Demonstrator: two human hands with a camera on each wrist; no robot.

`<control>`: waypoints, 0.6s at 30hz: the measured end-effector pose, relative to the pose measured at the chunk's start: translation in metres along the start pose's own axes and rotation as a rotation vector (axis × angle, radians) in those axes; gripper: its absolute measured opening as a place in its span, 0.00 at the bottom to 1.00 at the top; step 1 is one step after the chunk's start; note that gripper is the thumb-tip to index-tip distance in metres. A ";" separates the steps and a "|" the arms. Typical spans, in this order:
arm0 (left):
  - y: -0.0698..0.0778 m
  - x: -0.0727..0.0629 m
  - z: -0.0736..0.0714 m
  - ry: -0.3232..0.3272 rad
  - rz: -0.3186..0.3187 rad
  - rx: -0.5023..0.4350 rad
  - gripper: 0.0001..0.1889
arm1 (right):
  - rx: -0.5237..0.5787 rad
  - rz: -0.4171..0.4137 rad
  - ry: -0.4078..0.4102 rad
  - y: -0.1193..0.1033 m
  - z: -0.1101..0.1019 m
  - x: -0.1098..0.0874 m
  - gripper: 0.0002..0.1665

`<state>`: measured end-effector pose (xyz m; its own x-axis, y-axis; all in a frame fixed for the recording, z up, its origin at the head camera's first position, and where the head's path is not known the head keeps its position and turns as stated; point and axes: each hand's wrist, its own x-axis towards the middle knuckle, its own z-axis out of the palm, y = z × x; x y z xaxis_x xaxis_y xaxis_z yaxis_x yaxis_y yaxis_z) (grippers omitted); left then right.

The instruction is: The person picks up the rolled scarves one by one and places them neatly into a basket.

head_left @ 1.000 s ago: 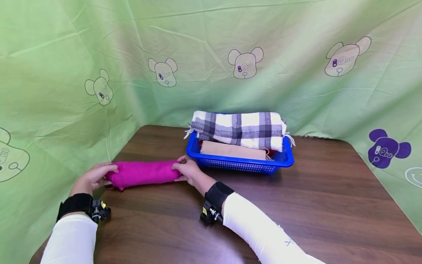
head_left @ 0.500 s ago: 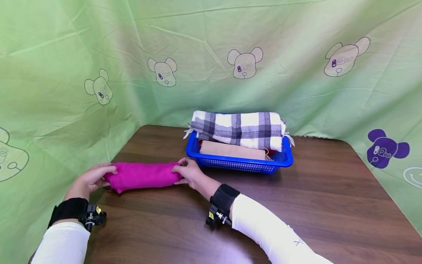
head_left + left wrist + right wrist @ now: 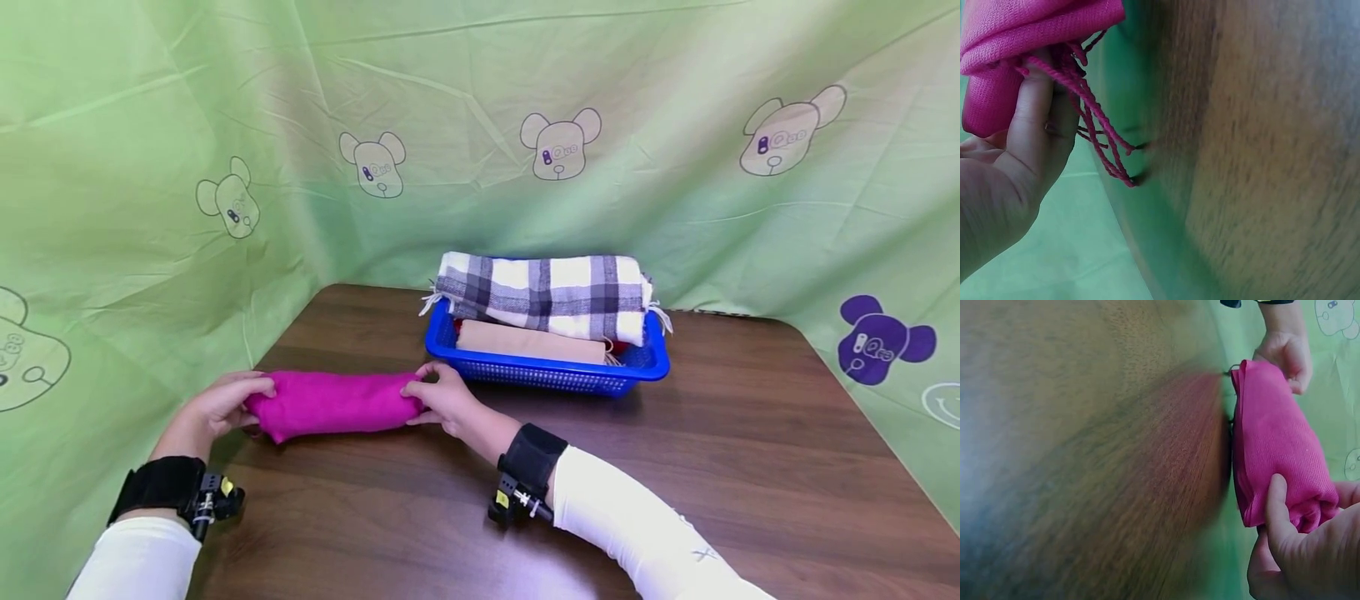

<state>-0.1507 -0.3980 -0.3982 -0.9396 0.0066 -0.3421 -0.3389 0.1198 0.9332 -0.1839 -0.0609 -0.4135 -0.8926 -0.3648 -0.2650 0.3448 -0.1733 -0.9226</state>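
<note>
A magenta scarf [image 3: 337, 402], rolled into a long bundle, lies crosswise over the left part of the table. My left hand [image 3: 221, 404] holds its left end, thumb on top and fingers beneath. Twisted fringe [image 3: 1088, 97] hangs from that end past the fingers in the left wrist view. At the other end my right hand [image 3: 447, 400] grips the roll, its thumb pressed on the upper face. The right wrist view shows the coiled layers of the scarf [image 3: 1282, 440] by the right fingers, which are partly hidden under it.
Behind and right of the scarf stands a blue plastic basket [image 3: 540, 377]. It holds a beige folded cloth [image 3: 528, 341] and a black-and-white checked fringed cloth [image 3: 543, 292], with a bit of red showing. Green printed curtain [image 3: 465, 192] hangs around the brown table [image 3: 720, 450].
Both hands have shifted the rolled scarf slightly to the right and toward me, keeping hold of its ends. The basket and its cloths have stayed put.
</note>
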 end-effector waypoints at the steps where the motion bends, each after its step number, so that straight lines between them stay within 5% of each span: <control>1: 0.000 -0.001 0.001 0.003 0.001 0.003 0.08 | 0.000 -0.003 0.000 0.000 -0.001 -0.001 0.19; 18: 0.008 -0.012 0.027 0.013 0.006 0.102 0.35 | -0.024 -0.013 -0.020 -0.006 -0.017 -0.022 0.21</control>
<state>-0.1411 -0.3706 -0.3892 -0.9424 -0.0054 -0.3345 -0.3274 0.2199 0.9190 -0.1709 -0.0360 -0.4070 -0.8908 -0.3811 -0.2475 0.3259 -0.1561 -0.9324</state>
